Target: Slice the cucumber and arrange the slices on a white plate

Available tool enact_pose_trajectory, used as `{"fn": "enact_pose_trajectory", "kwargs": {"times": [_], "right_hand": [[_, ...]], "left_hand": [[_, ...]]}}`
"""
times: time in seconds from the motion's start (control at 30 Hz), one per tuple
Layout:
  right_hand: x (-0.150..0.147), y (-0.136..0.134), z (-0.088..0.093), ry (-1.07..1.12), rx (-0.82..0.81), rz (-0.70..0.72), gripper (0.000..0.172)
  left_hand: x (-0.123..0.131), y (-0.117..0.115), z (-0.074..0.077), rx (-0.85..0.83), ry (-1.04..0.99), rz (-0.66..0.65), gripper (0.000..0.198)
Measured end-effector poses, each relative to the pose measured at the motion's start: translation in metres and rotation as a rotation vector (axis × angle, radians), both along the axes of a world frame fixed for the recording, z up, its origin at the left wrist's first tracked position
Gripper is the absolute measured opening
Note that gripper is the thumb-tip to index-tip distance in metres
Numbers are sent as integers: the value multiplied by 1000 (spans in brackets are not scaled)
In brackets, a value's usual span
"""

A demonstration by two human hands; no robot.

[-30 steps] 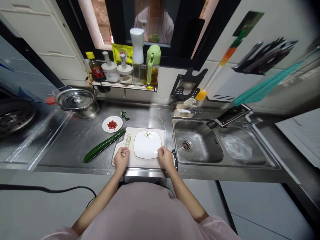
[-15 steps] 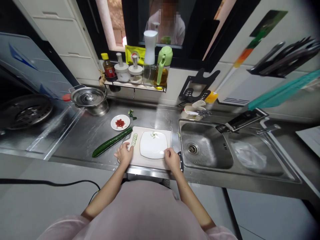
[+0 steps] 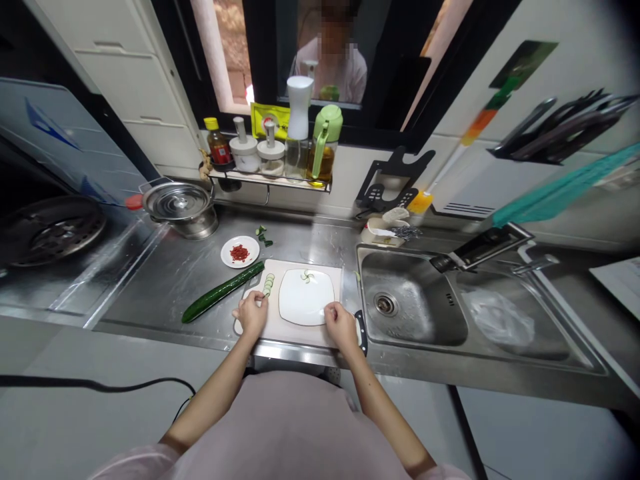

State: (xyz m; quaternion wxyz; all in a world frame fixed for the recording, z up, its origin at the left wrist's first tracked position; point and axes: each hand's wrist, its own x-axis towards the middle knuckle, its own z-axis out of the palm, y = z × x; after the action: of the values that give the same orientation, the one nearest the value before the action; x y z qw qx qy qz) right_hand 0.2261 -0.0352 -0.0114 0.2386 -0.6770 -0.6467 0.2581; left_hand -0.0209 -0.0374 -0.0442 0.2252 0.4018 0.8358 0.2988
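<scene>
On the cutting board (image 3: 293, 335), my left hand (image 3: 253, 315) is closed in a pinch at the near end of a short row of thin cucumber slices (image 3: 269, 283). Its thumb and forefinger seem to meet on the nearest slice. My right hand (image 3: 342, 325) is closed at the right edge of a white squarish plate (image 3: 305, 303); whatever its fingertips hold is hidden. A few slices are fanned out at the plate's far edge. Left of the board lies a long cucumber (image 3: 220, 293). The black riveted handle (image 3: 361, 331) of a knife sticks out beside my right wrist.
Behind the cucumber stands a small plate (image 3: 228, 254) of chopped red pieces, with green scraps (image 3: 263, 237) beside it. A lidded steel pot (image 3: 193, 223) is at back left. The sink (image 3: 417, 327) lies right of the board. Seasoning bottles stand on a wall rack (image 3: 280, 179).
My left hand's spread fingers have drawn together into a pinch at the nearest slices. My right hand stays closed by the plate's edge, shifted slightly. The camera view has tilted a little.
</scene>
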Motion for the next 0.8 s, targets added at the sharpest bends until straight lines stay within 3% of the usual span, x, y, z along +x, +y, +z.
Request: {"fn": "enact_pose_trajectory", "kwargs": {"times": [0.13,0.2,0.27,0.4,0.5,0.6,0.7,0.8], "right_hand": [[-12,3,15,105,45,25,24],[-21,7,25,198,60,62,22],[-31,12,34,297,80,115,21],[-47,20,47,440,110,201,19],[-53,23,52,491,114,249,17],[-54,23,55,521,117,261,15],[-51,23,58,551,154,252,15],[-47,22,63,542,205,274,16]], "left_hand": [[6,7,17,161,-446,-10,26],[12,11,32,235,-676,-66,32],[19,12,50,276,-782,-110,34],[31,11,82,275,-860,-229,31],[36,9,97,281,-845,-307,27],[38,8,103,301,-787,-366,27],[40,8,106,314,-776,-343,32],[41,8,108,214,-847,-366,37]]}}
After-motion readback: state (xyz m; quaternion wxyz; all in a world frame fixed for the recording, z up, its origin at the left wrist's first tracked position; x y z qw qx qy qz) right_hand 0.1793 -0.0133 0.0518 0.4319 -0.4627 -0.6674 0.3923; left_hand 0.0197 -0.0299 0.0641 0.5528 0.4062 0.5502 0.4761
